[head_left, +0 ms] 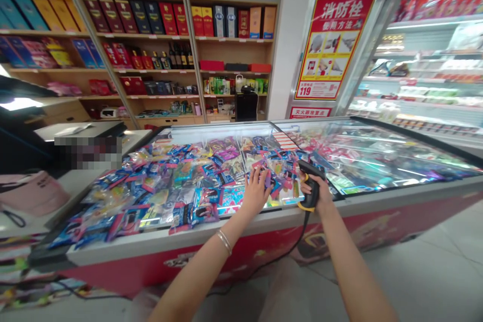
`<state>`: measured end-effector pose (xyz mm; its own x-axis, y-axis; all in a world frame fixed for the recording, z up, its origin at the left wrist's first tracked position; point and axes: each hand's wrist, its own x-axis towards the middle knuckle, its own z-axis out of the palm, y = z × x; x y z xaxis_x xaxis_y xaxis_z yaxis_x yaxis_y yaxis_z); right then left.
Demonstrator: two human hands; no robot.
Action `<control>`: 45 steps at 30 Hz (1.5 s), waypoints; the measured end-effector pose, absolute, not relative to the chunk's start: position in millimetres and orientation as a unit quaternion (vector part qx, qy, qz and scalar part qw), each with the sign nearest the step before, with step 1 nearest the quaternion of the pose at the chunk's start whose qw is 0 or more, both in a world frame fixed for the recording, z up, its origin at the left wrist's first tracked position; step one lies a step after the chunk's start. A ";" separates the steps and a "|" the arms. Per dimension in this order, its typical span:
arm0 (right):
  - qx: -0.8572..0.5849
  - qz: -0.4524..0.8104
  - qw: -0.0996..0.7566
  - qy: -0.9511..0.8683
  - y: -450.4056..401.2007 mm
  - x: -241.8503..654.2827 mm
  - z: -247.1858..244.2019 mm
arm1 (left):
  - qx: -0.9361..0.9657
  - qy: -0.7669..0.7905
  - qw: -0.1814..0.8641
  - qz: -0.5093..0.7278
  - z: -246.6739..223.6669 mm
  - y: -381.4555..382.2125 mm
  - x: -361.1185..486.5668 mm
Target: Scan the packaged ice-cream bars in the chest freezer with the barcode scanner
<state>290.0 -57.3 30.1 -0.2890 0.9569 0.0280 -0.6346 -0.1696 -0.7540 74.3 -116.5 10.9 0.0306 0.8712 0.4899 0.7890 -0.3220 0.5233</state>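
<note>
My right hand (320, 191) is wrapped round the grip of a black and yellow corded scanner (310, 186), held over the front edge of a glass-topped freezer (287, 214). To its left, my left hand (257, 188), with a silver bangle at the wrist, rests with fingers spread on a small purple and pink packet (267, 179). Many small blue, pink and clear packets (206, 196) lie heaped over the glass on the left half of the freezer. The scanner's cord hangs down in front of the freezer.
A counter (79, 181) with a pink bag (32, 193) stands at the left. Shelves (151, 37) of boxes and bottles line the back wall. A red and yellow poster (334, 45) hangs behind the freezer, and a lit display fridge (433, 80) stands at the right.
</note>
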 end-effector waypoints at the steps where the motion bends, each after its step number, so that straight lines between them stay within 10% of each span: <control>1: -0.225 0.732 0.550 -0.332 -56.1 290.4 28.1 | 0.719 0.586 0.042 0.372 10.7 -116.9 74.4; 22: -0.223 0.725 0.533 -0.376 -70.0 249.3 64.0 | 0.689 0.575 -0.006 0.442 62.6 -119.4 -4.8; 37: -0.119 0.861 0.306 -0.387 -110.3 19.3 62.2 | 0.704 0.653 -0.019 0.280 26.4 -101.7 -157.3; 45: -0.130 0.883 0.248 -0.376 -92.4 -12.5 41.3 | 0.626 0.663 0.065 0.405 21.5 -120.5 -224.2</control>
